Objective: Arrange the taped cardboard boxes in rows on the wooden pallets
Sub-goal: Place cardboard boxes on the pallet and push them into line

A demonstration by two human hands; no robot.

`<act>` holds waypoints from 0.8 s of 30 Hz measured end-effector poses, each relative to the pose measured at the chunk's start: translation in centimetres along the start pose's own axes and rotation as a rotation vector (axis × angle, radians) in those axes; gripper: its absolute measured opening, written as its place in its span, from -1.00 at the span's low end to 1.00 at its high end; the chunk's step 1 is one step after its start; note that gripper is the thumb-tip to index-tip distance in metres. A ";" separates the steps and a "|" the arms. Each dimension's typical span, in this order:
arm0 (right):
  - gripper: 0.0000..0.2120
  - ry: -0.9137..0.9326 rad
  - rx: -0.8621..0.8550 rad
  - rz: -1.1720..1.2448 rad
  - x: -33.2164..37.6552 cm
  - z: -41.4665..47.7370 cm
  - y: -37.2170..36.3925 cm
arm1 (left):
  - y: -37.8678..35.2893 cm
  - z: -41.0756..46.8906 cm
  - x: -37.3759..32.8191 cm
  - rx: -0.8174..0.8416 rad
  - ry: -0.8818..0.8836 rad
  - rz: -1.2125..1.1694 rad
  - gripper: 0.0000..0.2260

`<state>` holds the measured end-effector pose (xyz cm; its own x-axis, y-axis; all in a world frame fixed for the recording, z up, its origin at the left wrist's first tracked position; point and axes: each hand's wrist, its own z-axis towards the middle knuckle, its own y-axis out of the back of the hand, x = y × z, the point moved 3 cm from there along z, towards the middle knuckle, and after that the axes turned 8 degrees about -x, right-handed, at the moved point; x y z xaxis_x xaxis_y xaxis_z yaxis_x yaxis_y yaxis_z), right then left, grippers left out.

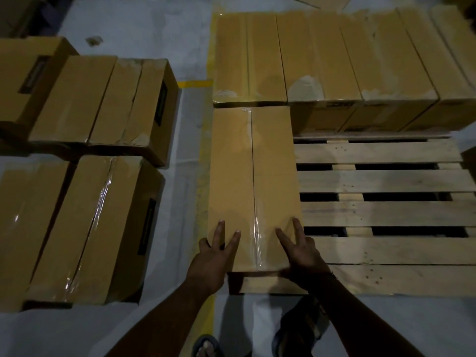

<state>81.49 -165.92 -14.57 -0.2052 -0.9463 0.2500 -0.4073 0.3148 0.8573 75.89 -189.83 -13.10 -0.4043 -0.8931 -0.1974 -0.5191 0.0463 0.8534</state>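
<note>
One long brown cardboard box with clear tape down its centre seam (253,181) sits on the slatted wooden pallet (381,181), at the pallet's near-left corner. Its far end meets the back row of taped brown boxes (322,55) at 12 to 1 o'clock.

Hands: the left hand (213,258) and right hand (301,251) both lie on the lid at the box's 6 o'clock end, one on each side of the tape seam. Fingers are straight and splayed, pressing flat. Neither hand is curled round anything. The left sits at the lid's 9 o'clock edge and the right at its 3 o'clock edge.

Step in hand (judgement): seating the first box of a second row, squaring it against the back row and the pallet's left edge.

Remaining: bare slats run from the box toward 3 o'clock, so most of this row is unfilled.

Next move (judgement): lift the hands off and turn to 9 o'clock, where more taped brown boxes stand on the grey floor (180,47), the nearest stock (85,222) at 8 o'clock and more (103,104) at 10 o'clock. Each box is long, so it calls for a two-handed carry. It should be set flush against the placed box's 3 o'clock side.
</note>
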 end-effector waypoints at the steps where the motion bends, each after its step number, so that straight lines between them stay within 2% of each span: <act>1: 0.24 -0.009 -0.001 0.011 -0.1 0.1 -0.1 | 0.0 0.1 0.2 0.001 0.028 -0.032 0.09; 3: 0.32 -0.049 0.026 0.066 -0.2 0.3 -0.1 | 0.0 0.4 0.7 0.026 0.097 -0.130 0.14; 6: 0.35 -0.170 0.036 0.297 -0.4 1.4 0.6 | 0.3 1.4 1.4 0.082 0.214 -0.329 0.29; 9: 0.37 -0.255 0.053 0.467 -0.5 3.0 1.3 | 0.9 2.7 1.6 0.072 0.259 -0.375 0.34; 14: 0.37 -0.273 -0.002 0.461 -0.7 3.3 0.5 | 1.0 2.8 1.3 0.046 0.224 -0.340 0.34; 24: 0.31 -0.175 -0.114 0.428 -1.0 1.8 0.5 | 0.5 1.3 2.0 -0.057 0.208 -0.398 0.26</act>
<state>79.95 -164.66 -15.23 -0.4841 -0.7033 0.5206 -0.1553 0.6546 0.7398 73.88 -190.99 -13.65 -0.0188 -0.9074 -0.4198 -0.5586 -0.3387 0.7572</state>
